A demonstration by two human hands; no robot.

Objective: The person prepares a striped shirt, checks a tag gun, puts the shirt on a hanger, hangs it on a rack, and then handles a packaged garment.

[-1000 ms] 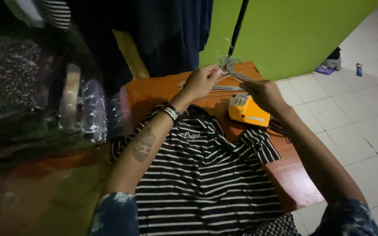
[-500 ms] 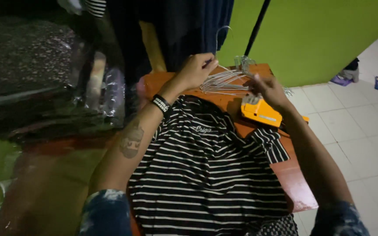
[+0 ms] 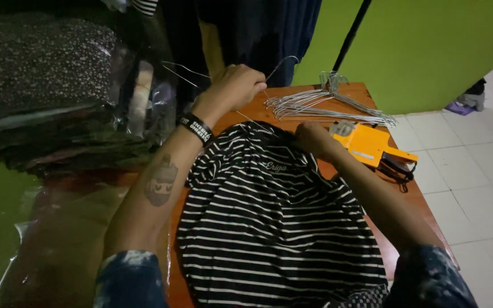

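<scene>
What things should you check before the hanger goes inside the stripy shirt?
1. One wire hanger pulled apart from the hanger pile: ok.
2. Left hand gripping that hanger: ok.
3. Right hand on the collar of the striped shirt: ok.
4. Collar opened wide enough: cannot tell.
5. Shirt lying flat on the orange table: ok.
6. Orange tag gun off the shirt: ok.

left hand (image 3: 236, 85): grips wire hanger (image 3: 269, 71) | right hand (image 3: 310, 137): on striped shirt (image 3: 269, 222)
</scene>
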